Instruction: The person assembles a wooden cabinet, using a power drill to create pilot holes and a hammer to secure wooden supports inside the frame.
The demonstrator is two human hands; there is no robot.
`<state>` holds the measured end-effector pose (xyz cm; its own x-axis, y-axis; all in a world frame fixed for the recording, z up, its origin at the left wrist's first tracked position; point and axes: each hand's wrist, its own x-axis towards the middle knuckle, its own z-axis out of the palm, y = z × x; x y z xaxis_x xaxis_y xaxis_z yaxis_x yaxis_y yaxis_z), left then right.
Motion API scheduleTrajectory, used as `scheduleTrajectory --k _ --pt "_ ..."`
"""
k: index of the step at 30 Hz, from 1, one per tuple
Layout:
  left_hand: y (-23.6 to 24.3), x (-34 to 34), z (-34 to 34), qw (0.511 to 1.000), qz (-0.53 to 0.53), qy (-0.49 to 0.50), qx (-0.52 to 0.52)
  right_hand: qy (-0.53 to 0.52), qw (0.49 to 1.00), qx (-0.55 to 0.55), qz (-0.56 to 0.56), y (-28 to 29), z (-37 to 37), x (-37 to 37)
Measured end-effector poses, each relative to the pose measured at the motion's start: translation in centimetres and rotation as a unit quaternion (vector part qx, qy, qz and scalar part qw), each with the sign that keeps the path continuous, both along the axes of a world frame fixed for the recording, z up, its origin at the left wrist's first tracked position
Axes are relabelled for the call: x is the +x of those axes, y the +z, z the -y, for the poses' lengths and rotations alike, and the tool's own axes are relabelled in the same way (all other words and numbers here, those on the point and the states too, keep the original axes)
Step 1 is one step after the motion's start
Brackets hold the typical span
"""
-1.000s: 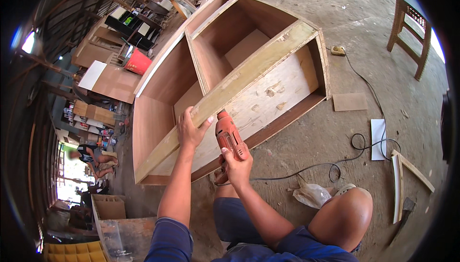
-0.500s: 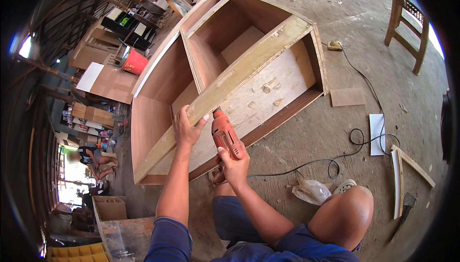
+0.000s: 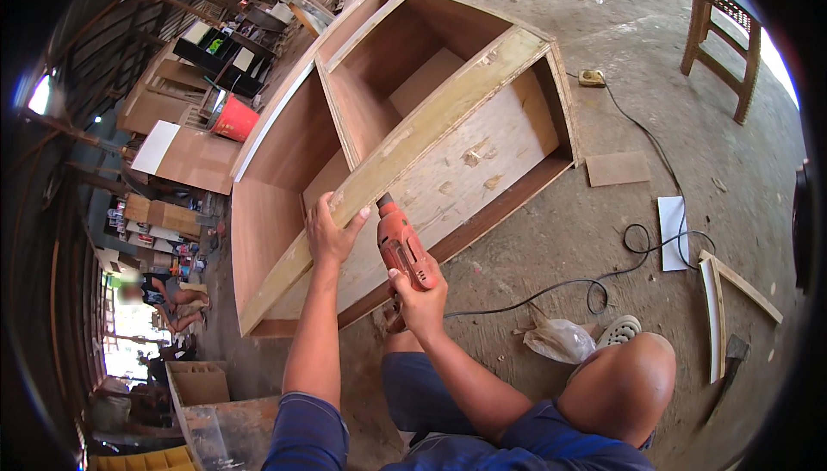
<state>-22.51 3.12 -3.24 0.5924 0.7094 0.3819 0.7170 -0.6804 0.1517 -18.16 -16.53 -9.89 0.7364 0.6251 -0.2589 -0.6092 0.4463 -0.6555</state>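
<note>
My right hand (image 3: 419, 300) is wrapped round the grip of a red corded power drill (image 3: 405, 247). Its dark nose points up and away, close to the edge of a pale wooden rail (image 3: 439, 118) on a large unfinished wooden cabinet (image 3: 276, 204). Whether the bit touches the wood, I cannot tell. My left hand (image 3: 329, 237) holds the same rail just left of the drill's nose, fingers over its upper face and thumb stretched toward the nose. The cabinet has open brown compartments and a whitish, patchy panel (image 3: 439, 204) below the rail.
A black cord (image 3: 551, 283) runs across the floor at right toward a yellow socket box (image 3: 592, 77). Beside it lie cardboard (image 3: 618, 169), a white sheet (image 3: 673, 232), wood strips (image 3: 713, 316) and a hatchet (image 3: 735, 355). A plastic bag (image 3: 560, 337) sits near my knee; a stool (image 3: 728, 40) stands far right.
The view has shifted slightly, so the cabinet and floor items appear a little farther left. Both hands keep their hold, and the drill's nose stays by the rail.
</note>
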Motion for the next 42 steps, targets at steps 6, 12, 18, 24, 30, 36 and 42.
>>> scheduleTrajectory --k 6,12,18,24,30,36,42 --pt "-0.1 0.5 0.5 1.000 0.007 0.003 -0.006 0.012 1.000 -0.011 -0.016 -0.3 0.5 -0.2" --pt "-0.1 0.3 0.4 1.000 0.007 0.009 -0.001 0.014 0.999 -0.041 -0.001 -0.2 0.9 0.1" --pt "-0.2 0.2 0.2 1.000 0.001 0.008 0.004 0.010 0.999 -0.043 0.010 -0.6 0.9 0.0" --pt "-0.1 0.2 0.2 1.000 0.000 0.009 -0.004 0.009 0.999 -0.044 0.018 -0.8 1.1 -0.1" --pt "-0.2 0.1 0.3 1.000 0.000 0.013 0.000 0.011 0.999 -0.046 0.019 -0.7 1.4 0.0" --pt "-0.1 0.3 0.6 1.000 -0.004 0.025 -0.002 0.005 0.995 -0.076 0.071 -1.0 2.0 0.7" --pt "-0.4 0.1 -0.2 1.000 -0.003 0.007 0.004 0.018 0.997 -0.038 0.070 -2.9 1.9 1.5"
